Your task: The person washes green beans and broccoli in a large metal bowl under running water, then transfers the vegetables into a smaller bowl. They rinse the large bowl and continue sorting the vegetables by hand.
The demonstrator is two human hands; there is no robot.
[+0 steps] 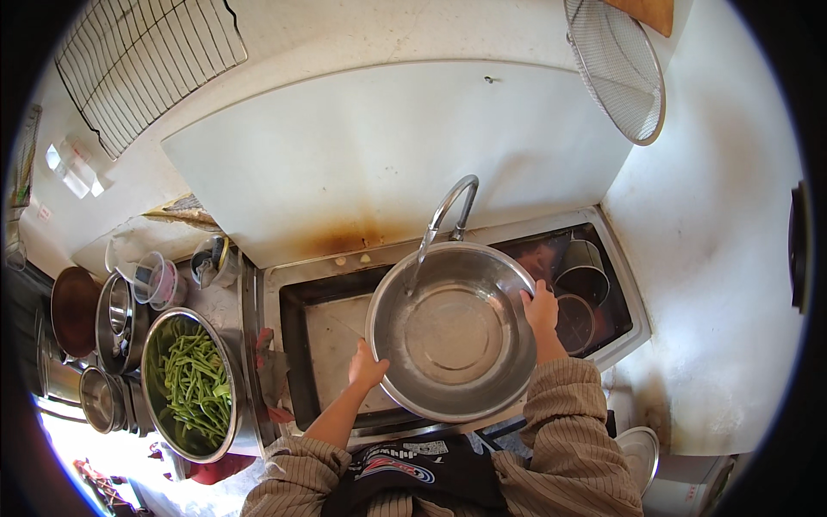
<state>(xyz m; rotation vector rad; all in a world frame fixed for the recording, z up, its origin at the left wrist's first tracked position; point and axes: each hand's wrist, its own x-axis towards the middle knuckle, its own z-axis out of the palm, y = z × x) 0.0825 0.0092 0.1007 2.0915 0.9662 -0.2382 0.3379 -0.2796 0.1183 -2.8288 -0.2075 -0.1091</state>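
Observation:
A wide stainless steel basin (455, 336) sits beneath the curved metal faucet (446, 210), across the middle of a double sink (336, 316). Water appears to run from the spout into it. On its left side, my left hand (368, 366) grips the rim, fingers out of sight beyond the edge. The opposite rim is held by my right hand (541, 309), its thumb over the edge. In the sink's right bowl, a metal pot (585, 268) and a round strainer (574, 323) sit in dark reddish water.
Left of the sink stands a large steel bowl (150, 375) of green beans (194, 381). Beyond it are metal pans (103, 397) and clear plastic cups (155, 278). A wire rack (148, 58) and a mesh strainer basket (620, 71) hang on the wall.

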